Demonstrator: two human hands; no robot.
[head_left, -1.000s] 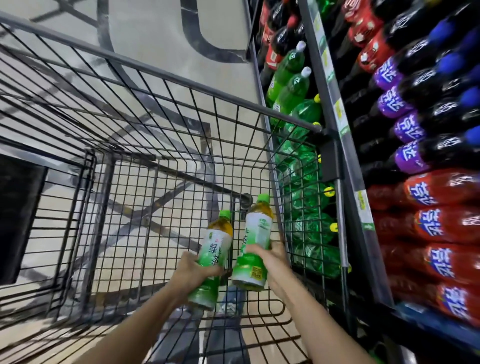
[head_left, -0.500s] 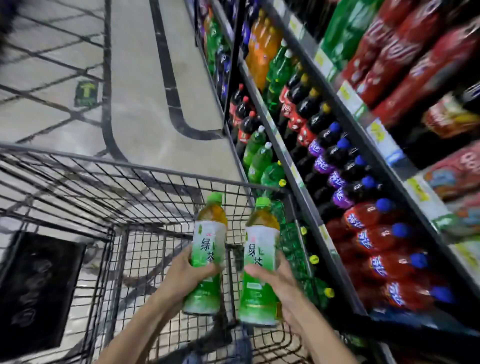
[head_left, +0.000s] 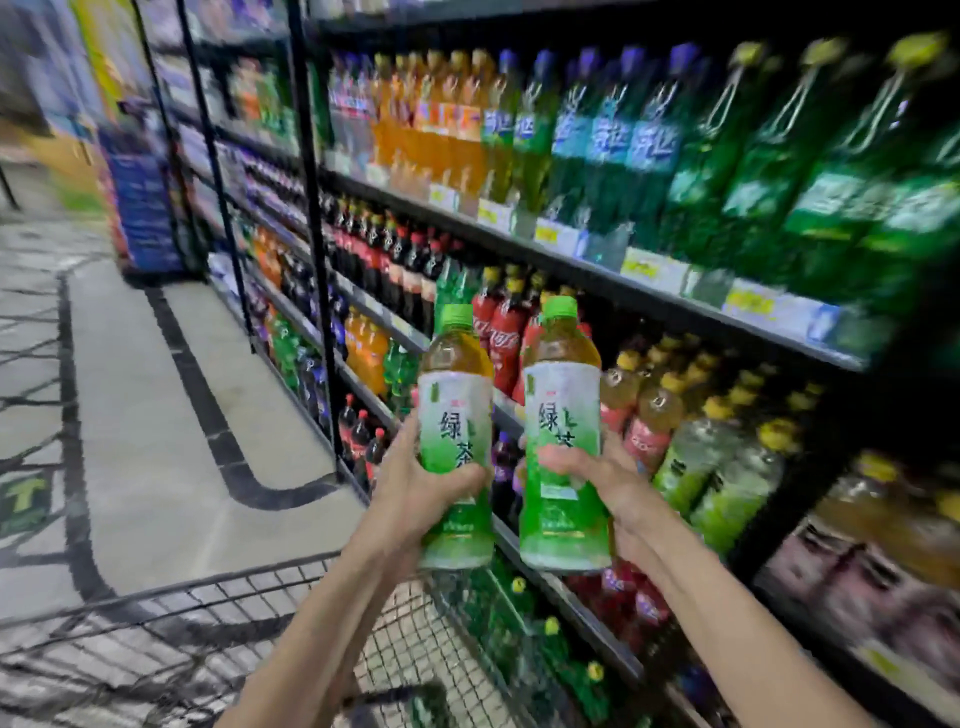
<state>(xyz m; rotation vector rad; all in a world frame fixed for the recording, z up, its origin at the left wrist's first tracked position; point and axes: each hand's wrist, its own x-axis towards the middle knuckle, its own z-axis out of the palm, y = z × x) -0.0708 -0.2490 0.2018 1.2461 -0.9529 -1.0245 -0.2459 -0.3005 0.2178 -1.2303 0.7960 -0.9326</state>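
Observation:
I hold two green tea bottles upright, side by side, in front of the drinks shelves. My left hand grips the left green tea bottle around its lower half. My right hand grips the right green tea bottle the same way. Both bottles have green caps, amber tea at the top and white-green labels. They are raised above the front edge of the wire shopping cart, which lies below my forearms.
Black shelving full of soda, juice and tea bottles runs along the right, close to the bottles. A black upright post stands on the shelf front. The tiled aisle floor stretches to the left, with a blue display far back.
Both hands have lifted the two bottles up out of the cart to shelf height. The view has swung upward from the cart basket to the shelves.

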